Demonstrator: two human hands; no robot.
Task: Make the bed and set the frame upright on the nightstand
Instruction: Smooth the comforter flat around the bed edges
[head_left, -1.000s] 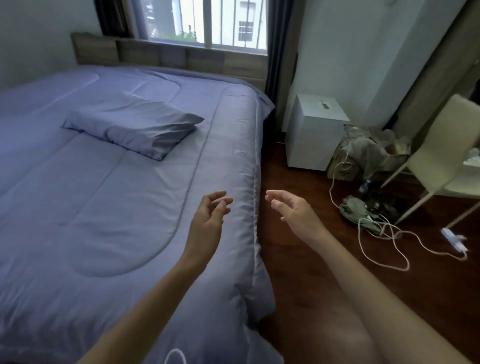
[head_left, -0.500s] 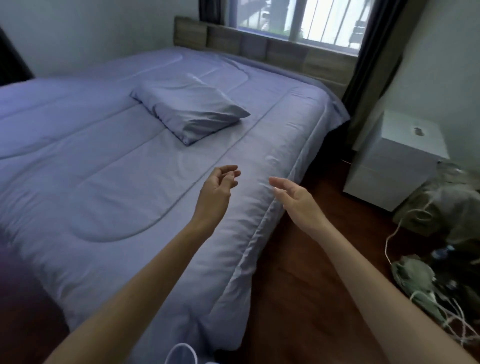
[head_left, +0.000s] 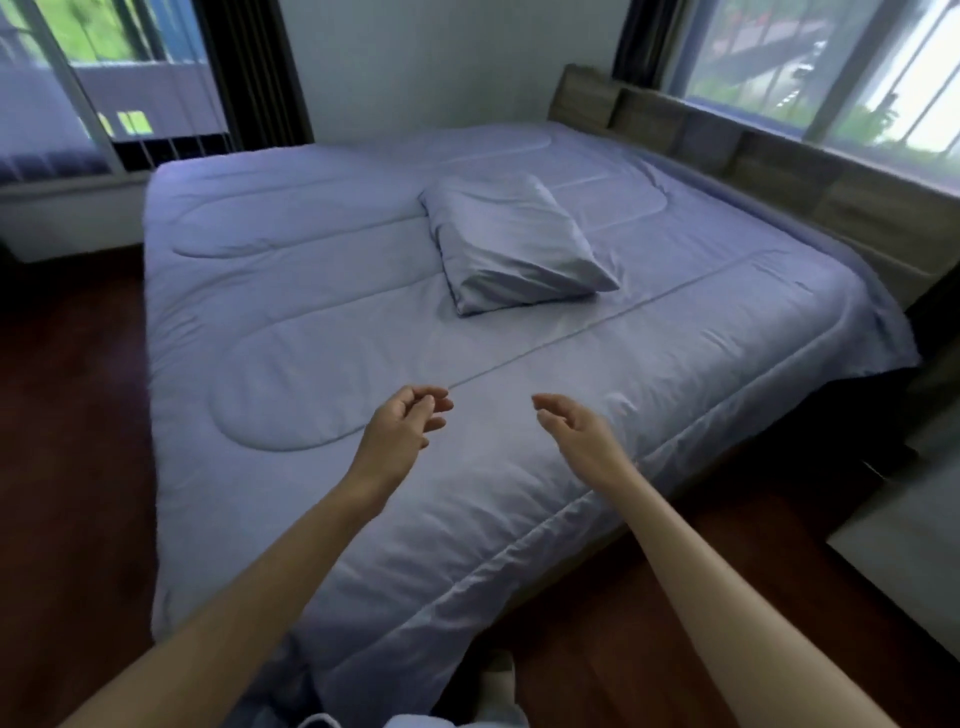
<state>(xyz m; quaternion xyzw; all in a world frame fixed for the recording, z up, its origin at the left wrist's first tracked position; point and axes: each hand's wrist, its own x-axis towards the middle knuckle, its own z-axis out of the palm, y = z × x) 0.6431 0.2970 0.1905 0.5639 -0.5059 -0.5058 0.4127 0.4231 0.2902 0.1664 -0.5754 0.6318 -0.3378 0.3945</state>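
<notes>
Bare skin, both hands empty: left hand (head_left: 402, 423) loosely curled, right hand (head_left: 576, 431) half open | both hover over the bed (head_left: 311, 322) near its closest edge | pillow (head_left: 514, 244) lies beyond them, long axis slanting away, right hand slightly nearer | frame, nightstand not in view.

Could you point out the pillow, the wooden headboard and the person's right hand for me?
pillow (head_left: 511, 244): head view, middle of its top face.
wooden headboard (head_left: 779, 161): head view, front of a panel along the bed's right edge.
right hand (head_left: 582, 431): head view, the palm, open above the comforter.
</notes>
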